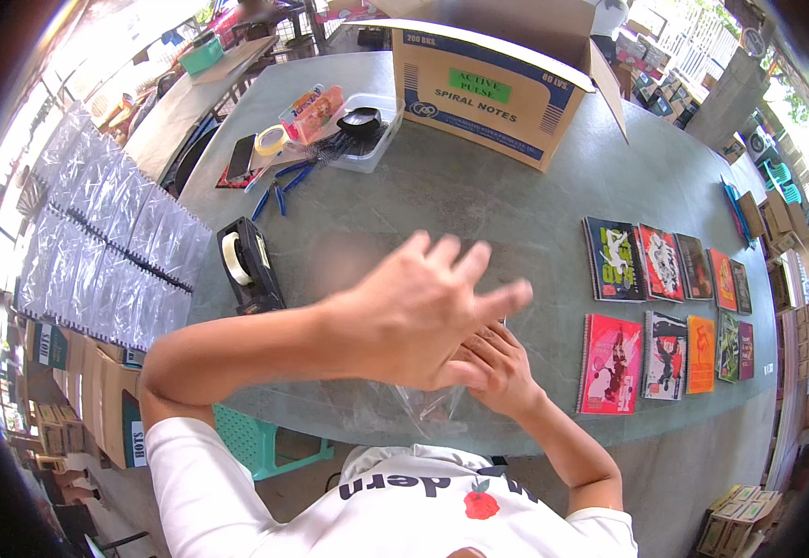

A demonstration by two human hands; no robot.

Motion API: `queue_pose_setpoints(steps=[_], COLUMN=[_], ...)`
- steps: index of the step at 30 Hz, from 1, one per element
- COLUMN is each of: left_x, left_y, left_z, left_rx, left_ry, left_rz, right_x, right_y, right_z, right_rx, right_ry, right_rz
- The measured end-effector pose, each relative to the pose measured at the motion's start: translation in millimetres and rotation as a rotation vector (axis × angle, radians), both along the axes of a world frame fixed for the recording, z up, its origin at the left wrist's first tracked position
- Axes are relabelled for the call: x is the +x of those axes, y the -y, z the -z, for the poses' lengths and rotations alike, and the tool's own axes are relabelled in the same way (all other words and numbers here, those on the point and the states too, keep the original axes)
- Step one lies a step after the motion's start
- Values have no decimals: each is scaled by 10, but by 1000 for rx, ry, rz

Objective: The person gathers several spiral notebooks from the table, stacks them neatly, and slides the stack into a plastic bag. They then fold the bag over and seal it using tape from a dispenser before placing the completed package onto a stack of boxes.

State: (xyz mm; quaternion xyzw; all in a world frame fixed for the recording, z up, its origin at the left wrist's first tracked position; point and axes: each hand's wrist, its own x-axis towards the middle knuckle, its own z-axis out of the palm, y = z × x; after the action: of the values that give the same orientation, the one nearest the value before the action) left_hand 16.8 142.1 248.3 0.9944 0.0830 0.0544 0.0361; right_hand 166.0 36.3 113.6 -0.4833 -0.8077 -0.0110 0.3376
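My left hand (414,312) is raised over the near part of the table, its fingers stretched out and apart. It crosses in front of my right hand (500,367), whose fingers are bent and partly hidden behind it. A crumpled clear plastic bag (428,405) hangs below the hands at the table's near edge, and its upper part runs up to my right fingers. A black tape dispenser (251,270) with a roll of clear tape stands left of my left hand. To the right of my hands, several spiral notebooks (612,363) with colourful covers lie in two rows.
An open cardboard box (479,98) stands at the far side of the grey table (516,200). Left of it are a clear plastic tub (367,153), blue-handled pliers (281,191), a yellow tape roll (271,140) and a phone (242,158). Plastic-wrapped notebooks (112,242) are stacked at the left.
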Motion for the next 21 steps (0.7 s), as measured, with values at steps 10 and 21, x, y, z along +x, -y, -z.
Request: queue_pose_setpoints(steps=[10, 21], left_x=[-266, 166], left_y=[-253, -192], left_z=[-209, 315], left_rx=[19, 276], left_ry=[-141, -239], left_rz=[148, 288], right_x=[11, -31], right_y=[-3, 24], right_z=[108, 134], right_rx=[43, 55], right_ry=[64, 77], right_rz=[17, 31])
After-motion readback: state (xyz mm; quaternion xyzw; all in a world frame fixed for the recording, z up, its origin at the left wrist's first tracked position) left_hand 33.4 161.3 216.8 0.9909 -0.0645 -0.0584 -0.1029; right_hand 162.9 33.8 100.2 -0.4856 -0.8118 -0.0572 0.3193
